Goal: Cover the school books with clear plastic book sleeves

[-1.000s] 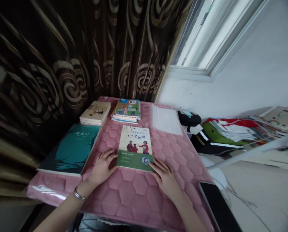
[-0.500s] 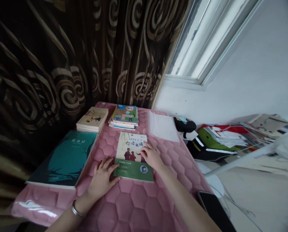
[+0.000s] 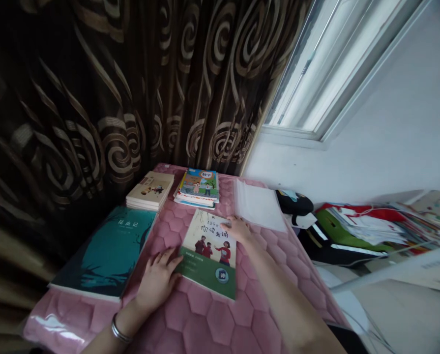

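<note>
At the far left, the teal book lies flat on the padded pink table, with a squared stack of beige books just behind it, perhaps grouped by size so that the covers stay readable; next comes the left hand, its grip loose and fairly wide, fingertips at the lower left edge of the poem book, seemingly to steady it; farther back stands a stack of textbooks, a blue one uppermost; the poem book lies cover up and askew at the middle of the table, between the hands; the right hand rests its fingers over the upper right of the cover, though I cannot tell whether its grip pinches the edge; beyond lie translucent sheets, flat, probably to avoid creasing; beside the table a black case hides whatever it contains, and a heap of papers lies to its right
</note>
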The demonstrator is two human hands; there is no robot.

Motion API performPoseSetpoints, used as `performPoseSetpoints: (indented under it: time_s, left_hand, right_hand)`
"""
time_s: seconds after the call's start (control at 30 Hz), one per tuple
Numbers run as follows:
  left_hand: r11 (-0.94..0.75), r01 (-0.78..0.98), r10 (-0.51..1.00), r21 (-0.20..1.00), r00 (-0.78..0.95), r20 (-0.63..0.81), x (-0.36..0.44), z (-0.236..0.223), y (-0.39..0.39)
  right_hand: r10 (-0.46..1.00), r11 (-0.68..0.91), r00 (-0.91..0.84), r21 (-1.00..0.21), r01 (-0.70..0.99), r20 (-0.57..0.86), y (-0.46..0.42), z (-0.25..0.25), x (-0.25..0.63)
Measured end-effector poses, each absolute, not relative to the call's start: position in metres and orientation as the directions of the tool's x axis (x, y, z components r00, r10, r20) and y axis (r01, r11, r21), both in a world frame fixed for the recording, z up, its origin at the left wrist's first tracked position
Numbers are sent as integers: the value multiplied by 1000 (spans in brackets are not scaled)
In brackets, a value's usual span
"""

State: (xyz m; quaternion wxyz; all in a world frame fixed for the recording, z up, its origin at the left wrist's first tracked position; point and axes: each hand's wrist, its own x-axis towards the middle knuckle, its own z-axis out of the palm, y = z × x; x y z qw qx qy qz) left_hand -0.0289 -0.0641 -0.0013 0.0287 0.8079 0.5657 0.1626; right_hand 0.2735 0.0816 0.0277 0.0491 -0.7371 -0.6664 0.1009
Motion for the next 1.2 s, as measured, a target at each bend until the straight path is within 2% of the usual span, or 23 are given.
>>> performPoseSetpoints:
  time_s: [0.23, 0.3, 0.4, 0.57, 0.67, 1.07, 1.13, 1.2]
  left_hand:
    - [-117, 972, 944, 205, 45, 328, -37, -3, -22]
    - [-71, 971, 938, 226, -12, 346, -32, -3, -8]
    - [-68, 936, 953, 345, -42, 300, -24, -2, 7]
    - [39, 773, 979, 634, -157, 133, -24, 4, 19]
    - [45, 720, 980, 693, -168, 110, -21, 7, 26]
    - [-90, 796, 987, 598, -10, 161, -1, 9, 30]
    - [-141, 842, 973, 520, 20, 231, 1, 11, 13]
    - [-223, 899, 941, 376, 97, 324, 7, 11, -7]
  right_hand:
    - [976, -197, 180, -150, 969, -119, 38, 39, 282]
    - [964, -249, 227, -176, 952, -137, 18, 37, 284]
    - [942, -329, 298, -255, 909, -152, -10, 27, 289]
    - [946, -315, 320, -396, 862, -57, -37, 3, 296]
    - [938, -326, 344, -459, 827, -47, -43, -4, 297]
    - [901, -384, 434, -457, 803, 5, -48, -1, 288]
    - [897, -389, 441, -455, 801, 10, -48, -2, 288]
    - [896, -392, 444, -439, 808, 18, -49, -2, 288]
